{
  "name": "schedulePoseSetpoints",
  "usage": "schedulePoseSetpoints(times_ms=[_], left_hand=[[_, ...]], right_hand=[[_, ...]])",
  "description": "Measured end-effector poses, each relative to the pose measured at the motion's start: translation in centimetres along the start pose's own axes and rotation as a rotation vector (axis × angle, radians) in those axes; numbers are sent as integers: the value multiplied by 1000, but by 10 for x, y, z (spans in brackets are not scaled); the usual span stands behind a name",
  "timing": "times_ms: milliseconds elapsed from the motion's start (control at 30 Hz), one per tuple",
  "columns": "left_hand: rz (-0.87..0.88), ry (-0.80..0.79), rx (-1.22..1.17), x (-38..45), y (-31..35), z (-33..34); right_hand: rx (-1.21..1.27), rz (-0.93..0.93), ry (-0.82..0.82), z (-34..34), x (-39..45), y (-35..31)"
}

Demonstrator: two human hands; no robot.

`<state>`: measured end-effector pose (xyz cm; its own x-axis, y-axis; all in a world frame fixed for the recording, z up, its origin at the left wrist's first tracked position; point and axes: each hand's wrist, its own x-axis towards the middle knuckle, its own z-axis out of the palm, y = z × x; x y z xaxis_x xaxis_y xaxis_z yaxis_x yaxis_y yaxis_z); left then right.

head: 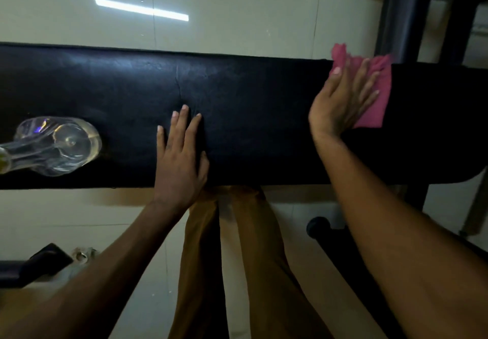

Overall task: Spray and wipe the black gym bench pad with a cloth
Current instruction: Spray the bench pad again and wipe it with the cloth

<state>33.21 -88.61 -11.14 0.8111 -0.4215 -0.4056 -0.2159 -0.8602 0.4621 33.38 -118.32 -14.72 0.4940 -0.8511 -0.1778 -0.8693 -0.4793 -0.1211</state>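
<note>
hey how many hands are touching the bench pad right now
2. The left hand lies flat and bare on the middle of the pad. The right hand presses the pink cloth near the pad's right end.

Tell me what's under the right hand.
The pink cloth lies flat beneath the right hand on the black bench pad. The pad beneath the cloth is covered, so its condition is hidden.

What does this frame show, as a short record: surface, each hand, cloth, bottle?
surface: black bench pad, running left to right across the view
left hand: flat on the pad's middle, holding nothing
right hand: fingers spread, pressing the cloth near the pad's right end
cloth: pink, flat on the pad, partly under the hand
bottle: clear spray bottle standing on the pad's left part, untouched
</note>
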Motion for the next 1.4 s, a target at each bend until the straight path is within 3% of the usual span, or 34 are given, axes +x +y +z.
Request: schedulePoseSetpoints(times_ms=[100, 200, 267, 367, 500, 600, 767, 867, 933, 1100, 1167, 1233, 1400], left_hand=[[-2, -4, 2, 0, 1, -2], [-69, 47, -13, 0, -6, -9], [-154, 68, -3, 1, -10, -15], [-140, 32, 19, 1, -16, -20], [-139, 57, 16, 0, -18, -16], [-147, 76, 3, -1, -16, -12], [-150, 76, -46, -5, -25, -17], [-183, 89, -43, -6, -39, -21], [-155, 72, -4, -9, -47, -23], [-74, 32, 65, -24, -59, -21], [-65, 44, 69, -33, -64, -20], [-49, 42, 76, -41, -68, -17], [-47, 0, 126, -62, -89, -20]], right_hand=[[47, -183, 16, 16, -54, -47], [48, -516, -146, 25, -96, -92], [39, -682, -255, 19, -90, -101], [-69, -878, -346, 8, -45, -70], [-103, -485, -216, -1, 7, -24], [-81, -363, -163, 6, -28, -50], [-66, -711, -276, 31, -132, -109], [-118, -892, -293, 38, -158, -96], [-82, -912, -263, 34, -153, -67], [-31, -467, -180, 19, -165, 26], [-2, -230, -149, 26, -190, 13], [6, -143, -142, 38, -222, -21], [-118, -700, -295, 65, -300, -45]])
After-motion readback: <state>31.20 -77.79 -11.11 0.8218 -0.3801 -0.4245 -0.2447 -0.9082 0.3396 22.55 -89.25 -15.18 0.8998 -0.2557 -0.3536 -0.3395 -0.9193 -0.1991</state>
